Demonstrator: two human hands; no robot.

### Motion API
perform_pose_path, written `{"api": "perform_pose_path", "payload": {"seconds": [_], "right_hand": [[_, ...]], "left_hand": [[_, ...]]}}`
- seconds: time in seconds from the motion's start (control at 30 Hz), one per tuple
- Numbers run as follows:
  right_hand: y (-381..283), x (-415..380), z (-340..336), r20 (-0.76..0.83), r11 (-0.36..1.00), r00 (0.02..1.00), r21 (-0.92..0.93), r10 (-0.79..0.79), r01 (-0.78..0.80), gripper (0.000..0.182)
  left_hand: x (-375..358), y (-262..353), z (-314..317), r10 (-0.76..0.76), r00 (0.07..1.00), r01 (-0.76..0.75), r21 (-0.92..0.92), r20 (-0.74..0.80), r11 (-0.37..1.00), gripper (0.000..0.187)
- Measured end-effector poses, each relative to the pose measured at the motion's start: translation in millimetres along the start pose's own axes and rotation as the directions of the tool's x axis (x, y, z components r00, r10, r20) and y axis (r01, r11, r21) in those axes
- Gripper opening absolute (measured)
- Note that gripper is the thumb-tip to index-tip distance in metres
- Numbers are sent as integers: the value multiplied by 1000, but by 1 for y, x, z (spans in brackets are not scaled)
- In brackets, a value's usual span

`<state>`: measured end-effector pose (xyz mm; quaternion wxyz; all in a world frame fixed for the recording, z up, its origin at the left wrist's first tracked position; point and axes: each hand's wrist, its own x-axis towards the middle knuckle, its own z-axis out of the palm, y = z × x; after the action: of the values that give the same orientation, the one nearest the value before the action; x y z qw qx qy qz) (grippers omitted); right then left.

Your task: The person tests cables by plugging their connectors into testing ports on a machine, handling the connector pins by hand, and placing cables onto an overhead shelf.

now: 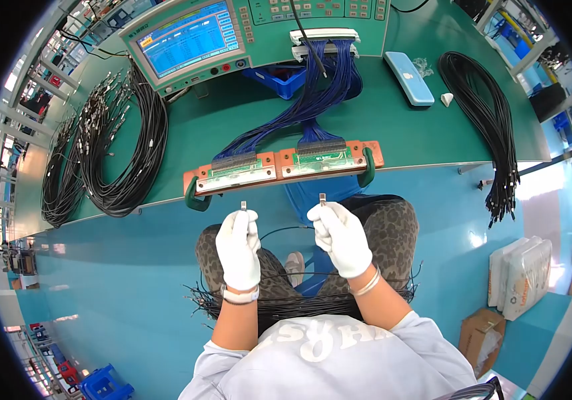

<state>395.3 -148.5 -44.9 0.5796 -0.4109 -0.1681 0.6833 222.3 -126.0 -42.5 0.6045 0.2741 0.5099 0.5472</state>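
Head view: our left hand (239, 250) pinches a metal connector (244, 205), our right hand (343, 241) a second connector (322, 198), mid-frame.
Shirt (332, 367): "S" and "H" legible.
Screen (186, 40), upper left: writing too small.

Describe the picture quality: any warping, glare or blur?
Head view: fisheye warping bends the outer surroundings, black fills the corners; glare whitens patches of floor at right; the screen's text is too fine to read; gloves on the left hand and right hand look bright, with little fabric detail.
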Motion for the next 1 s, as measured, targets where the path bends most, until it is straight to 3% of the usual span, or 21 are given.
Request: {"api": "perform_pose_path", "payload": {"seconds": [0.13, 0.17, 0.2, 0.3, 0.33, 0.47, 0.5, 0.63, 0.8, 1.0], "right_hand": [[-31, -39, 24, 49, 974, 999, -227, 8, 4, 16], [-34, -46, 28, 44, 974, 999, -228, 12, -1, 16], [-37, -52, 32, 128, 919, 984, -360, -120, 159, 16], [-41, -69, 43, 472, 536, 798, -592, -374, 601, 22], [-41, -75, 46, 475, 539, 799, -592, -368, 600, 22], [-41, -95, 54, 642, 34, 574, -651, -509, 758, 30], [-41, -100, 56, 644, 32, 571, -649, -509, 760, 30], [-41, -116, 64, 697, -231, 484, -668, -529, 708, 30], [-40, -126, 65, 724, -312, 404, -635, -559, 706, 29], [-36, -134, 70, 704, -285, 376, -630, -603, 722, 28]], "left_hand": [[-43, 26, 14, -29, 984, 80, -290, 177, 954, 13], [-51, 33, 18, -36, 984, 86, -290, 176, 953, 13], [-59, 40, 22, 8, 981, 33, -205, 196, 978, 13], [-81, 60, 29, 125, 956, -142, 49, 264, 989, 16], [-87, 65, 30, 125, 958, -142, 49, 256, 989, 16], [-104, 78, 28, 289, 889, -361, 153, 355, 920, 22], [-107, 78, 26, 293, 888, -364, 152, 354, 919, 22], [-119, 80, 13, 368, 833, -496, 262, 413, 828, 21], [-133, 84, 13, 306, 880, -413, 267, 364, 871, 19], [-141, 81, 11, 344, 877, -419, 182, 336, 890, 19]]}}
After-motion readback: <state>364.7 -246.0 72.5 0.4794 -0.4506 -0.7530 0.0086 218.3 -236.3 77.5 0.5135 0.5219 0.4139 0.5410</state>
